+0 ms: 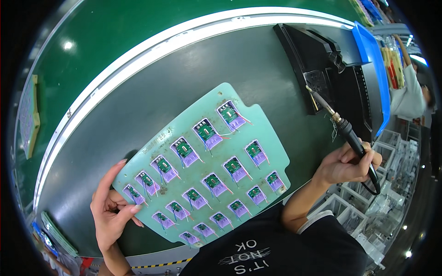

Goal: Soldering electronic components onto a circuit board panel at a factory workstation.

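Note:
A pale green fixture board [170, 133] fills the middle, tilted over the bench. Set in its rows of pockets are several purple housings, each with a small green circuit board [206, 130] and thin red, blue and white wires. My left hand [110, 207] grips the board's left corner, thumb on top and fingers partly hidden beneath. To the right, my right hand [352, 163] is closed around the black handle of a soldering iron [343, 124]. The iron's tip points up and left, close to a black stand [317, 83], apart from the fixture board.
The dark green bench top [248, 60] has a white raised edge [184, 37] along its far side. A blue tray [382, 78] stands beside the black stand. Clear plastic boxes [354, 216] are stacked at right. Another person's sleeve [407, 99] shows at far right.

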Demonstrator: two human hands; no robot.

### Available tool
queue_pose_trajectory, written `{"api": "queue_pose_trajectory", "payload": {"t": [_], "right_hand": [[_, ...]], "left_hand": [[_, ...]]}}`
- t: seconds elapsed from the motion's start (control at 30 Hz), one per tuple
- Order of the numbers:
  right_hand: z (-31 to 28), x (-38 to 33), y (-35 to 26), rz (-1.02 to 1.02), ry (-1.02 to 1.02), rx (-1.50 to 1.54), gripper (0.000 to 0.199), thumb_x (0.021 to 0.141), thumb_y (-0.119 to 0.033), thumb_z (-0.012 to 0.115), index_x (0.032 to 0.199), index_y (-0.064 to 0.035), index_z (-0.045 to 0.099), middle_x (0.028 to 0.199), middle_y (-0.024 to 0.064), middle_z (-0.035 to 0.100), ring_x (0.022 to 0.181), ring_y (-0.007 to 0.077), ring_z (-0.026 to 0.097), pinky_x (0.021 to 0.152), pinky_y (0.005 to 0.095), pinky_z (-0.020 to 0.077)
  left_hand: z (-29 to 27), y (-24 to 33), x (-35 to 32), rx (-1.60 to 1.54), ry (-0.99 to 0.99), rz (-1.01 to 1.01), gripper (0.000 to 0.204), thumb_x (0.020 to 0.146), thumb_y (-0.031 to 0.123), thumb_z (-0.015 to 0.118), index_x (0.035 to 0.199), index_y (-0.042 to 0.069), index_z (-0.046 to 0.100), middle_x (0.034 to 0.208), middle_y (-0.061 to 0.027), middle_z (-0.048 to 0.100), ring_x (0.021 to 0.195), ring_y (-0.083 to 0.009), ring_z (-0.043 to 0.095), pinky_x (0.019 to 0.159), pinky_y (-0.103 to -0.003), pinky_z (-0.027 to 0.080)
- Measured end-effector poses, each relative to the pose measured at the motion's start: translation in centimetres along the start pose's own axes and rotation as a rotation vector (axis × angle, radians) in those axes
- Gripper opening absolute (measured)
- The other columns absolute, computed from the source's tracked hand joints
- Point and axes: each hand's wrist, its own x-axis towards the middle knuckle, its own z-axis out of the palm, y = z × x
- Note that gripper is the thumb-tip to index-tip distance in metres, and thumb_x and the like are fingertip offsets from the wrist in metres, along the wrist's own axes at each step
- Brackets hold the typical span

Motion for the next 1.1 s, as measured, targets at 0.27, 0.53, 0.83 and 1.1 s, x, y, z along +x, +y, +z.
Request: {"api": "queue_pose_trajectory", "payload": {"t": [0.27,0.53,0.83,1.1], "right_hand": [[-0.57,-0.25,0.01,0.023,0.016,0.098,0.017,0.091,-0.011,0.045,0.080,-0.0003,0.051,0.052,0.0050,0.044,0.035,0.0054,0.030,0.040,0.0182,0.0266],[-0.68,-0.06,0.02,0.004,-0.027,0.138,0.015,0.091,-0.011,0.045,0.081,-0.0002,0.051,0.052,0.0055,0.045,0.035,0.0054,0.031,0.038,0.0181,0.0266],[-0.62,-0.08,-0.33,-0.001,0.001,0.067,0.019,0.090,-0.011,0.046,0.073,-0.0041,0.042,0.051,0.0049,0.044,0.033,0.0057,0.031,0.037,0.0179,0.0312],[-0.42,-0.17,-0.48,-0.028,0.011,0.056,0.015,0.088,-0.010,0.049,0.077,0.0004,0.048,0.058,0.0099,0.052,0.034,0.0059,0.032,0.034,0.0185,0.0286]], "left_hand": [[-0.07,-0.48,0.01,-0.009,0.011,-0.001,0.072,0.073,-0.009,0.059,0.139,-0.006,0.028,0.078,-0.0160,0.066,0.060,-0.0185,0.066,0.042,-0.024,0.051],[0.38,-0.32,-0.04,0.029,0.030,0.035,0.073,0.074,-0.006,0.061,0.139,-0.006,0.027,0.079,-0.0147,0.066,0.058,-0.0167,0.064,0.041,-0.023,0.051],[0.69,0.27,0.02,0.056,0.051,0.045,0.072,0.075,-0.005,0.058,0.139,-0.005,0.027,0.082,-0.0149,0.066,0.058,-0.0150,0.064,0.040,-0.022,0.050],[0.42,0.08,-0.06,0.062,0.027,0.071,0.069,0.076,-0.005,0.057,0.139,-0.004,0.030,0.082,-0.0133,0.066,0.058,-0.0138,0.063,0.040,-0.021,0.050]]}}
